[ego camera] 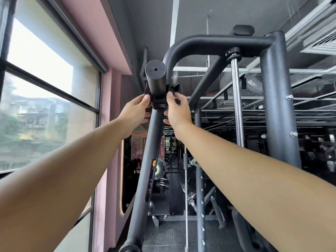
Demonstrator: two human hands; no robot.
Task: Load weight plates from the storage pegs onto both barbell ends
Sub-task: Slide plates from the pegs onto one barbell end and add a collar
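A black barbell sleeve [156,77] points up toward me, its round end cap at the top. A black clamp collar [160,101] sits around the sleeve just below. My left hand [135,110] pinches the collar's left side with thumb and fingers. On the opposite side, my right hand [177,110] grips the collar, thumb on top. Below the collar the dark bar [149,160] runs down and left. No weight plate is on this sleeve; a plate [160,169] hangs far back on a rack.
The dark machine frame [214,42] arches overhead with a thick upright [280,106] and chrome guide rod [236,99] at right. A large window [45,88] and pink wall fill the left. More racks and a rubber floor [172,237] lie below.
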